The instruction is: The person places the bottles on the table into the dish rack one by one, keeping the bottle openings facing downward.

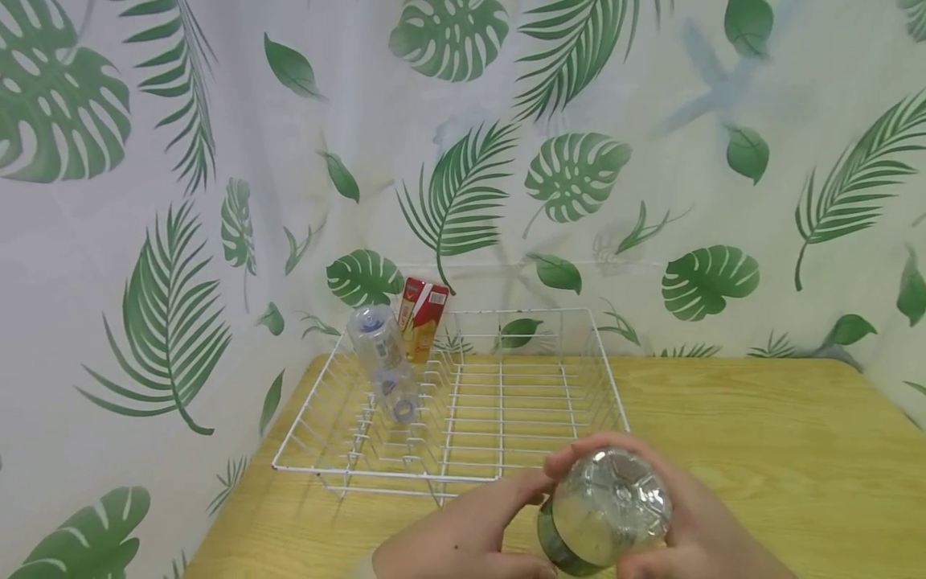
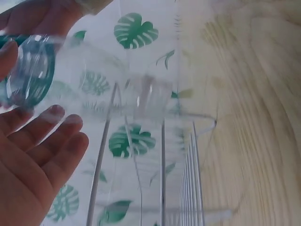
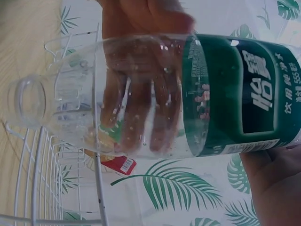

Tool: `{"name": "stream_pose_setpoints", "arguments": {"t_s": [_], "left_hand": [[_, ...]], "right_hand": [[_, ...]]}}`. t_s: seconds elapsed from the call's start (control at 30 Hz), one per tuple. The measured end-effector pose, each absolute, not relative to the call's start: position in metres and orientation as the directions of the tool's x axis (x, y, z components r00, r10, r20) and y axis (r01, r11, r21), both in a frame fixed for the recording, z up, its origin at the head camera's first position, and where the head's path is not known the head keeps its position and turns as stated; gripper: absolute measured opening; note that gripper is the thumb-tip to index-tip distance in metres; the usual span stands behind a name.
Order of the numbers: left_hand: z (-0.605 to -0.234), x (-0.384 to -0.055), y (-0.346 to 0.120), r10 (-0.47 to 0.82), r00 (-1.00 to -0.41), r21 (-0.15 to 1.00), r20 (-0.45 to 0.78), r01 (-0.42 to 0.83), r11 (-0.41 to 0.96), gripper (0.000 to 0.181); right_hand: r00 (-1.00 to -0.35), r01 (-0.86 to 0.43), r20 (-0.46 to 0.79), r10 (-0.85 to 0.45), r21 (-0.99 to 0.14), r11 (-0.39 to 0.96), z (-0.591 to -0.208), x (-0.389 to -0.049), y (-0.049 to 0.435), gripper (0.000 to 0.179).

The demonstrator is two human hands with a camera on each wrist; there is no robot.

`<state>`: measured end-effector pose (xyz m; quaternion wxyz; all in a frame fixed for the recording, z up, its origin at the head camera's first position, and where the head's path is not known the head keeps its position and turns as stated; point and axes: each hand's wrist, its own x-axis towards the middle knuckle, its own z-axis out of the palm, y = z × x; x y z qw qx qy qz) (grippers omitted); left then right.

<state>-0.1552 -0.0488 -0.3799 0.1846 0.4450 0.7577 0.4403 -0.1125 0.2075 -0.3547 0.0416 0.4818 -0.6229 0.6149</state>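
Observation:
A clear plastic water bottle (image 1: 611, 507) with a green label is held upside down, its base towards the head camera. In the right wrist view its uncapped neck (image 3: 28, 101) points down towards the table, with drops on the wall. My right hand (image 1: 694, 515) grips the bottle near the base, fingers round the back and thumb in front. My left hand (image 1: 477, 527) is beside the bottle on the left. Its fingers (image 2: 61, 141) are nearly straight in the left wrist view, right at the bottle's side.
A white wire rack (image 1: 499, 418) stands on the wooden table (image 1: 760, 450) just beyond the hands. In its left side lean another clear bottle (image 1: 383, 362) and a red and yellow drink carton (image 1: 423, 318). A leaf-patterned sheet (image 1: 637, 104) hangs behind and at the left.

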Motion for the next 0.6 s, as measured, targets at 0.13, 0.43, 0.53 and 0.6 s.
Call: {"name": "stream_pose_setpoints", "arguments": {"t_s": [0.13,0.43,0.53,0.6], "left_hand": [[-0.379,-0.158,-0.078,0.773,-0.618,0.730,0.141,0.593,0.340,0.072],[-0.382,-0.184,-0.169,0.484,-0.829,0.641,0.280,0.537,0.548,0.063],[-0.386,-0.195,-0.199,0.359,-0.878,0.621,0.316,0.477,0.621,0.062],[-0.389,-0.201,-0.217,0.291,-0.907,0.636,0.305,0.422,0.646,0.062]], "right_hand": [[-0.518,-0.665,0.675,-0.526,-0.704,-0.248,-0.351,-0.113,0.212,0.066],[-0.456,-0.649,0.735,-0.502,-0.661,-0.378,-0.341,-0.117,0.219,0.066],[-0.419,-0.662,0.759,-0.498,-0.631,-0.405,-0.338,-0.119,0.218,0.066],[-0.411,-0.668,0.766,-0.494,-0.622,-0.409,-0.337,-0.119,0.219,0.066]]}}
